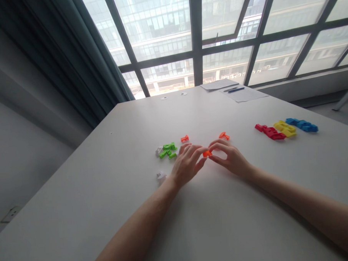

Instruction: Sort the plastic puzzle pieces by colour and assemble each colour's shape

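Note:
Between the fingertips of both my hands is a small orange plastic piece [207,153], just over the white table. My left hand [189,160] pinches its left side with thumb and forefinger. From the right, the thumb and forefinger of my right hand [229,155] close on the same piece. Another orange piece [224,136] lies just beyond my right hand, and a further orange piece [184,138] sits beyond the left. Several green pieces [168,150] rest left of my left hand, with a white piece [159,150] beside them. Nearer my left wrist lies a second white piece [161,176].
Off to the right stand groups of red pieces [270,132], yellow pieces [285,128] and blue pieces [302,125]. Paper sheets [246,95] and a blue pen [236,90] lie at the table's far edge, below the windows. A dark curtain [81,53] hangs at the left.

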Demonstrator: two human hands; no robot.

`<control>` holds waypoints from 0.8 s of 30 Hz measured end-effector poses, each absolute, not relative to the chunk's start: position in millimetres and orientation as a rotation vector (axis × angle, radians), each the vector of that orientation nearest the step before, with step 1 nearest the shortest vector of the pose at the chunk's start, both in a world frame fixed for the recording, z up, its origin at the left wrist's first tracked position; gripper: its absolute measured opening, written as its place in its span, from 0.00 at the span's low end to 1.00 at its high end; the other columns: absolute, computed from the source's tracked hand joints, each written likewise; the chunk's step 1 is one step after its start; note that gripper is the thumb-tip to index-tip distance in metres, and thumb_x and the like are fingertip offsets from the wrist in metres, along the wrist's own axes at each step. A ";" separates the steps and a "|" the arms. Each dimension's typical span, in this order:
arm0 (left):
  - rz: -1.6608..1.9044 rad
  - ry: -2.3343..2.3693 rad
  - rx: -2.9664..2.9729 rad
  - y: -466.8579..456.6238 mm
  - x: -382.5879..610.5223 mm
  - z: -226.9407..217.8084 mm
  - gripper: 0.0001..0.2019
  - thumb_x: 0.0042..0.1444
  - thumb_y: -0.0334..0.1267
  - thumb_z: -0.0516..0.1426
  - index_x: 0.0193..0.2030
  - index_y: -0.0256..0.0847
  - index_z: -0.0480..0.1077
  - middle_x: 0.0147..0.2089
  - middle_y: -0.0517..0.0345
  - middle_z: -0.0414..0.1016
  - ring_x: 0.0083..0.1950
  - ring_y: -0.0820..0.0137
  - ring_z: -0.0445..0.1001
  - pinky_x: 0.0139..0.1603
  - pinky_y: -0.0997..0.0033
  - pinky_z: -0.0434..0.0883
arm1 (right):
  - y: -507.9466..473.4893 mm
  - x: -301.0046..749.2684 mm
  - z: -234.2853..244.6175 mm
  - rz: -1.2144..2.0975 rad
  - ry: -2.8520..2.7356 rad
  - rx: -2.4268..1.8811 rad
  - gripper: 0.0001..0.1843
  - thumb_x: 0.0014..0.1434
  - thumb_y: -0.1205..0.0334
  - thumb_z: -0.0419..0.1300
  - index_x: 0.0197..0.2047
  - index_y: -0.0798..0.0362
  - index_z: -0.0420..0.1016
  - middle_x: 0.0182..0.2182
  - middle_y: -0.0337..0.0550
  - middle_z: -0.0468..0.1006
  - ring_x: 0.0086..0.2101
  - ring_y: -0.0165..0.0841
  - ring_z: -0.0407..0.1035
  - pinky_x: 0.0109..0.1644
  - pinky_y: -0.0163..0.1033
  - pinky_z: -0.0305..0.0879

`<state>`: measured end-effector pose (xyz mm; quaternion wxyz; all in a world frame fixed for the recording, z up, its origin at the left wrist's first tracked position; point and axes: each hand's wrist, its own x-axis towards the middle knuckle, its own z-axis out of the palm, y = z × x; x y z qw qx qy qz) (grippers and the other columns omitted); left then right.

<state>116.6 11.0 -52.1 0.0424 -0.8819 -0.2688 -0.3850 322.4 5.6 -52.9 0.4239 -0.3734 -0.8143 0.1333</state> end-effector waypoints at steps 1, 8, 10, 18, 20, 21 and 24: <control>-1.178 -0.834 -2.695 10.7 116.8 -51.6 0.10 0.64 0.34 0.52 0.52 0.42 0.65 0.45 0.54 0.74 0.47 0.67 0.72 0.58 0.60 0.64 | 5.6 322.4 -52.7 0.333 -2.039 -0.937 0.05 0.62 0.56 0.58 0.38 0.47 0.72 0.39 0.45 0.76 0.42 0.38 0.70 0.48 0.49 0.67; -1.165 -0.887 -2.683 9.7 117.6 -50.9 0.10 0.64 0.34 0.51 0.51 0.42 0.65 0.45 0.53 0.73 0.47 0.65 0.70 0.57 0.60 0.65 | 4.9 322.9 -52.7 0.337 -2.041 -0.943 0.04 0.62 0.58 0.58 0.38 0.47 0.71 0.39 0.44 0.75 0.42 0.37 0.70 0.48 0.48 0.67; -1.150 -0.907 -2.673 10.2 117.3 -51.6 0.11 0.64 0.34 0.51 0.52 0.41 0.64 0.46 0.52 0.72 0.48 0.65 0.70 0.57 0.59 0.65 | 6.0 323.6 -53.5 0.328 -2.040 -0.950 0.04 0.62 0.58 0.58 0.39 0.48 0.71 0.40 0.44 0.75 0.42 0.37 0.70 0.49 0.47 0.66; -0.955 -1.353 -2.497 16.7 118.1 -64.3 0.17 0.61 0.31 0.51 0.57 0.40 0.60 0.62 0.42 0.62 0.59 0.56 0.66 0.60 0.48 0.61 | 33.7 345.1 -61.0 0.139 -1.887 -1.167 0.09 0.62 0.53 0.57 0.37 0.48 0.73 0.41 0.46 0.75 0.44 0.42 0.70 0.51 0.52 0.64; -0.914 -1.436 -2.458 18.9 119.0 -69.9 0.19 0.59 0.30 0.54 0.57 0.40 0.60 0.64 0.40 0.60 0.61 0.54 0.65 0.61 0.45 0.60 | 43.5 355.3 -65.3 0.108 -1.833 -1.250 0.10 0.61 0.52 0.57 0.37 0.49 0.74 0.39 0.46 0.75 0.43 0.42 0.70 0.50 0.52 0.64; -0.900 -1.469 -2.447 20.0 119.4 -72.6 0.20 0.58 0.29 0.55 0.57 0.40 0.61 0.65 0.39 0.59 0.62 0.53 0.64 0.62 0.43 0.59 | 47.7 360.0 -67.8 0.103 -1.806 -1.291 0.11 0.60 0.51 0.58 0.37 0.49 0.74 0.39 0.47 0.75 0.43 0.43 0.70 0.50 0.52 0.64; -0.854 -1.545 -2.445 22.6 119.9 -77.8 0.22 0.56 0.30 0.56 0.57 0.39 0.61 0.66 0.38 0.59 0.65 0.51 0.61 0.64 0.41 0.56 | 55.5 368.9 -75.0 0.102 -1.754 -1.379 0.12 0.59 0.50 0.58 0.37 0.49 0.75 0.38 0.47 0.75 0.43 0.43 0.70 0.49 0.52 0.64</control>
